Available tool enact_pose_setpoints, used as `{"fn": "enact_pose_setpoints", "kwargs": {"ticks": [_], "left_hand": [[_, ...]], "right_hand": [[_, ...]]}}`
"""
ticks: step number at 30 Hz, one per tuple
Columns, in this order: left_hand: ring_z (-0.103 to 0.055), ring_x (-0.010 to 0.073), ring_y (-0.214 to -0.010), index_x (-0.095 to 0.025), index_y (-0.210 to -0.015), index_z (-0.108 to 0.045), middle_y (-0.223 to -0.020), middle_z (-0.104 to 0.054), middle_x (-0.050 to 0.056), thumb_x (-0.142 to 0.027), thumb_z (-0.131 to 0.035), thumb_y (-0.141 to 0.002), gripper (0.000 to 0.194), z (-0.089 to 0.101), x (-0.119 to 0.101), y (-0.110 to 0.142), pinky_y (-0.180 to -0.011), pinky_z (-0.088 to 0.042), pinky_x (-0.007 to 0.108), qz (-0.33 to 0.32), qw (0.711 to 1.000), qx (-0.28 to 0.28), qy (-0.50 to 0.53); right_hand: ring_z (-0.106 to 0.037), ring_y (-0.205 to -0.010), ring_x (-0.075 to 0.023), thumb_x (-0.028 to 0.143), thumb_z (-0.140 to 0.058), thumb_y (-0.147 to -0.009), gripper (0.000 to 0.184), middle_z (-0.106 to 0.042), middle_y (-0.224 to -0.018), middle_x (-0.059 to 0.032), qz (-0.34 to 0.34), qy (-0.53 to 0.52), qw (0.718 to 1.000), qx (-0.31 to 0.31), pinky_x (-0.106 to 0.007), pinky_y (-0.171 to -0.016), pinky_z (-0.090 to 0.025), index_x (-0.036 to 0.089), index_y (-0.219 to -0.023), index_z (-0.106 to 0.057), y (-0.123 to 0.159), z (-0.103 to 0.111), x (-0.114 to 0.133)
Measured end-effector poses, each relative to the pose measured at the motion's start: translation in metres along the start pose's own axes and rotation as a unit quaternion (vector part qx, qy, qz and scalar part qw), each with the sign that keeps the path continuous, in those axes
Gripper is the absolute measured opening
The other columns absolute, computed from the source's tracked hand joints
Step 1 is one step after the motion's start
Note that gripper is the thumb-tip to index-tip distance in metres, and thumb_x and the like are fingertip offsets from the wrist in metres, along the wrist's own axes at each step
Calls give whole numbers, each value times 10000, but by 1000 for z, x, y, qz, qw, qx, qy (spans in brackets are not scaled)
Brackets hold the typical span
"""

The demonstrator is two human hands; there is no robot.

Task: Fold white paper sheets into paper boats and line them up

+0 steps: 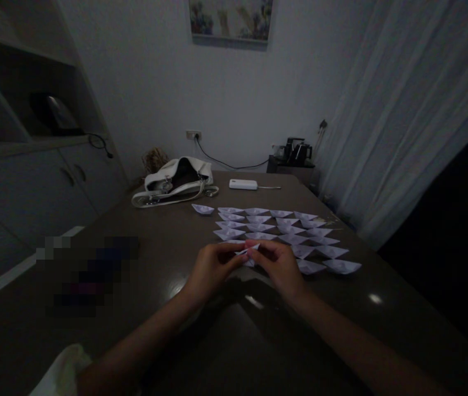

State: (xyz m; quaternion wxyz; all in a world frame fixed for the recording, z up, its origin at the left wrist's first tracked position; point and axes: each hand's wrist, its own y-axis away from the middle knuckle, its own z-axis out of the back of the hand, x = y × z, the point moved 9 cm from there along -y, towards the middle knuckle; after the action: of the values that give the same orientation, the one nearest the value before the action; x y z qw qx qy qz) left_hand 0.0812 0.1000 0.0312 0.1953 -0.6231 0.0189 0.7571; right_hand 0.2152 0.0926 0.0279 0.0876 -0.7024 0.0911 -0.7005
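My left hand (212, 268) and my right hand (281, 268) meet above the table, fingertips closed in a pinch on a small piece of folded white paper (250, 262). Fingers cover much of it, so its full shape cannot be made out. Just beyond and to the right of my hands, several white paper boats (294, 239) stand in rows, some partly hidden by my hands. One more paper boat (203, 209) sits a little apart at the back left of the rows.
A white handbag (178, 179) lies open at the back left of the dark table (163, 231). Behind the boats is a white power bank (243, 185) with a short cable. A blurred, pixelated patch covers the table's left side. Black kettles (298, 152) stand beyond the far right corner.
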Motion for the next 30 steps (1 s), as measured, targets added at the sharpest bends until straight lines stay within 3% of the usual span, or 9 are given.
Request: {"fn": "enact_pose_setpoints", "kwargs": {"ticks": [3, 9, 16, 22, 26, 30], "left_hand": [[-714, 245, -844, -146, -971, -748, -937, -769, 89, -311, -697, -781, 256, 2, 1, 1, -728, -561, 311, 5, 1000, -15, -2], [-717, 231, -809, -141, -949, -744, -911, -770, 88, -308, -723, -754, 257, 13, -1, 5, -710, -566, 296, -3, 997, -72, -21], [-691, 199, -769, -130, -954, -680, -958, -733, 105, -297, -708, -767, 252, 4, -5, 6, -690, -543, 283, -38, 997, -49, -55], [-666, 191, -643, -135, -1075, -702, -702, -731, 40, -374, -655, -818, 354, -4, -4, 8, -576, -490, 243, -20, 997, -13, -80], [-691, 234, -834, -140, -1053, -723, -897, -766, 74, -345, -623, -842, 311, -7, -7, 7, -722, -513, 280, -30, 998, 8, -48], [-691, 242, -856, -141, -999, -743, -950, -765, 86, -347, -602, -849, 291, -8, -6, 6, -746, -508, 296, -25, 999, 21, -33]], "right_hand": [[-672, -820, -201, 347, -731, -707, 255, -714, -977, -57, 6, -21, 999, -45, -350, -747, -536, 205, -912, -678, 1, 7, 2], [-656, -679, -186, 414, -732, -701, 255, -695, -777, -39, -56, -42, 996, -51, -346, -681, -540, 185, -784, -657, -1, 11, -15], [-579, -579, -124, 345, -770, -646, 197, -653, -644, 9, -65, -67, 992, -81, -257, -577, -457, 182, -692, -671, 3, 12, -16], [-608, -653, -143, 346, -755, -676, 171, -677, -693, 2, -50, -72, 996, -35, -278, -652, -474, 192, -717, -693, 2, 3, -10], [-640, -829, -177, 337, -763, -662, 169, -708, -850, -15, -21, -82, 996, -34, -314, -787, -487, 203, -724, -681, -1, 4, -8], [-638, -741, -165, 353, -743, -692, 182, -690, -758, -13, -21, -68, 997, -16, -315, -753, -495, 194, -719, -660, 0, 1, -10]]}}
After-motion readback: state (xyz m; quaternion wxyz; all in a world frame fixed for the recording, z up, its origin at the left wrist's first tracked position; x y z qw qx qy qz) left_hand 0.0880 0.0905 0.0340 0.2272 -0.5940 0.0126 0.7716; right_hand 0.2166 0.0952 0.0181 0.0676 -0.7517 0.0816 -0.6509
